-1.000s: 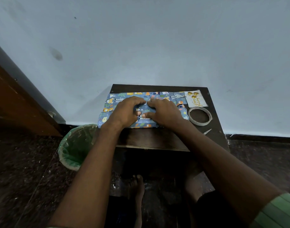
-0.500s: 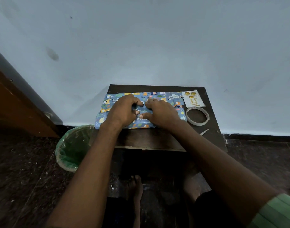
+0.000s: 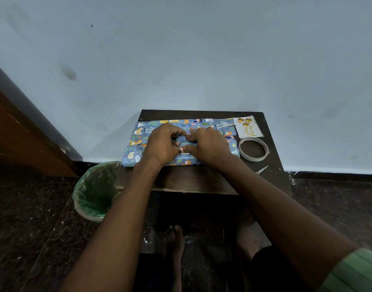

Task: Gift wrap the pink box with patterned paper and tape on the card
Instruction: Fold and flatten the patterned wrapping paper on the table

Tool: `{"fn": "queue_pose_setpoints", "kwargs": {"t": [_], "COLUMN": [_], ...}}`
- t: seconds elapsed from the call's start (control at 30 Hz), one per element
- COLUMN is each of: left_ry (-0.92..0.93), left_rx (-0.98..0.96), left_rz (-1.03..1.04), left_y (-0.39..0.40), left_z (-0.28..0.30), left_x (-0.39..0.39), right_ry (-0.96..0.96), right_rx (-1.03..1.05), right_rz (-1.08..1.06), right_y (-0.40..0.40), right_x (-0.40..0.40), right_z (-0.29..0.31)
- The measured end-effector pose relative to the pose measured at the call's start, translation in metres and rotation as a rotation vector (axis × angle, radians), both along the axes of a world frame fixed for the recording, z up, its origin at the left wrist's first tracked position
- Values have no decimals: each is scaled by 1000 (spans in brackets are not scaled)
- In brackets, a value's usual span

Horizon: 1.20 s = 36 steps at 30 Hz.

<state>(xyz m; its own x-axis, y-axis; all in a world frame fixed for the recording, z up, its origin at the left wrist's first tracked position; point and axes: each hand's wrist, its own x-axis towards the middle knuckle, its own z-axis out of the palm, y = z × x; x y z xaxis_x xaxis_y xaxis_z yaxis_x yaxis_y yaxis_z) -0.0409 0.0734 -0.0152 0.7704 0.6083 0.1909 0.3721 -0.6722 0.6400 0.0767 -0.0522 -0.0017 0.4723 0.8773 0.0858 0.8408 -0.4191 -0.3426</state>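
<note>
The box is covered in blue patterned paper [image 3: 202, 124] with cartoon animals and lies flat on the small dark table [image 3: 191, 179]; no pink shows. My left hand [image 3: 161, 144] and my right hand [image 3: 209, 144] meet on top at the box's middle. Their curled fingertips and thumbs pinch the paper seam there. The white card [image 3: 247, 127] with gold balloons lies at the table's back right corner, touching the parcel's right end. A roll of tape [image 3: 253, 158] sits just in front of the card.
Small scissors [image 3: 262, 169] lie near the table's right edge, in front of the tape. A green-lined bin [image 3: 96, 190] stands on the floor at the table's left. The wall is right behind the table; a wooden door [image 3: 22, 144] is at far left.
Both hands stayed at the parcel's middle; their fingers have curled in tighter over the seam. The parcel has not moved.
</note>
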Motion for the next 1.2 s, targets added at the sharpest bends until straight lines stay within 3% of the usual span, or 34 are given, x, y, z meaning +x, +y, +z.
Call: {"fn": "queue_pose_setpoints", "kwargs": {"t": [0.23,0.63,0.83,0.93,1.2], "left_ry": [-19,62,-188,-231,-401], "left_rx": [-10,28,-218,-234,-510], "left_rz": [63,-38,17,5,36], "left_y": [1,1,-28,-30,-30], "left_z": [1,9,4,-2,-7], "left_x": [0,2,18,26,52], "right_ry": [52,149,91,69,54], "right_rx": [17,110,139,158,127], "right_rz": [22,-16,17,19,23], "right_y": [-1,-1,-1,-2,-1], "right_x": [1,6,4,4,5], "right_z": [7,6,5,5,7]}}
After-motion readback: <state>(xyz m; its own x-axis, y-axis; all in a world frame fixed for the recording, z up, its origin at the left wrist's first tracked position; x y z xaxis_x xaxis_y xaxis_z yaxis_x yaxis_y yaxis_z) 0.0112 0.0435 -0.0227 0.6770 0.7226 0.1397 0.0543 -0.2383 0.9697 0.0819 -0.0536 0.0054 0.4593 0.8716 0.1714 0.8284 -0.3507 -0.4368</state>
